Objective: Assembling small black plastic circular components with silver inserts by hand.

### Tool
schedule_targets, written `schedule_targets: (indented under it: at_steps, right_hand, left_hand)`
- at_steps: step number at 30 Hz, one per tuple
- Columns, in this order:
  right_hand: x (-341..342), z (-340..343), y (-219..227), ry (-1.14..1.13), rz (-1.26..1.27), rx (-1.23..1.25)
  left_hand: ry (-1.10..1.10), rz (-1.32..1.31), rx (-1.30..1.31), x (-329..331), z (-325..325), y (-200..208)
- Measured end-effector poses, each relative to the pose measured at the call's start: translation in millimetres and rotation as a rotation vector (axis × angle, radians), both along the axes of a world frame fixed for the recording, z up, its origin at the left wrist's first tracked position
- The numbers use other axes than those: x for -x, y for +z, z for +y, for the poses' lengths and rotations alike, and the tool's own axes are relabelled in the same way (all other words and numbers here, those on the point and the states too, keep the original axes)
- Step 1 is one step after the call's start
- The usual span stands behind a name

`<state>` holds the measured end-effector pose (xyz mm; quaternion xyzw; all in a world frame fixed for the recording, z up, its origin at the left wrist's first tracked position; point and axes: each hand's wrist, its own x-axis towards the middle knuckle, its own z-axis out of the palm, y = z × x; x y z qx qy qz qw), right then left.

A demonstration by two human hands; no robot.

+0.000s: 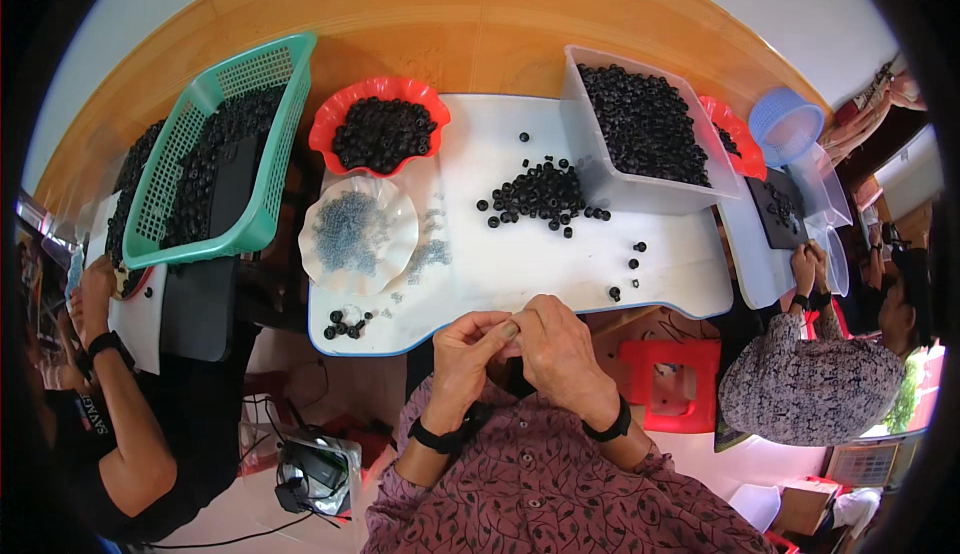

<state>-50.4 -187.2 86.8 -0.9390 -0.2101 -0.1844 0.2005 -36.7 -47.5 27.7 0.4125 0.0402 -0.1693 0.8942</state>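
Note:
My left hand (pixel 462 362) and my right hand (pixel 557 351) meet at the front edge of the white table (pixel 440 299). Their fingertips are pinched together, and whatever they hold is hidden behind the fingers. Beyond them lies a loose pile of small black round plastic parts (pixel 545 194), with a few single black parts (pixel 634 264) to the right. Near the table's left front corner sits a small cluster of black parts (pixel 345 326). A white scalloped plate (pixel 398 216) carries small clear pieces (pixel 345 229), and more of these are scattered beside it.
At the back stand a red scalloped bowl (pixel 437 101) of black parts and a clear plastic bin (pixel 650 194) full of them. A green basket (pixel 200 251) is on the left. Co-workers sit on both sides (pixel 140 454), (pixel 810 384). A red stool (pixel 700 394) stands below right.

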Motion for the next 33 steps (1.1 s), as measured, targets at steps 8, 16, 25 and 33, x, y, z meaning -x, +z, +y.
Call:
schedule_targets:
  at_steps: [8,16,25,33]
  right_hand:
    - [9,-3,-3,-0.049,0.194,-0.202]
    - [14,-7,-2,-0.086,0.267,-0.662]
    - [16,-10,-14,-0.083,0.226,-0.901]
    - [23,-6,-10,-0.036,0.281,-1.026]
  left_hand:
    - [-0.074,-0.016,-0.024,0,3,-3]
    - [-0.054,-0.070,0.121,-4,8,3]
    - [-0.066,-0.129,0.332,-5,10,24]
    - [-0.100,-0.146,0.472,-2,12,24]
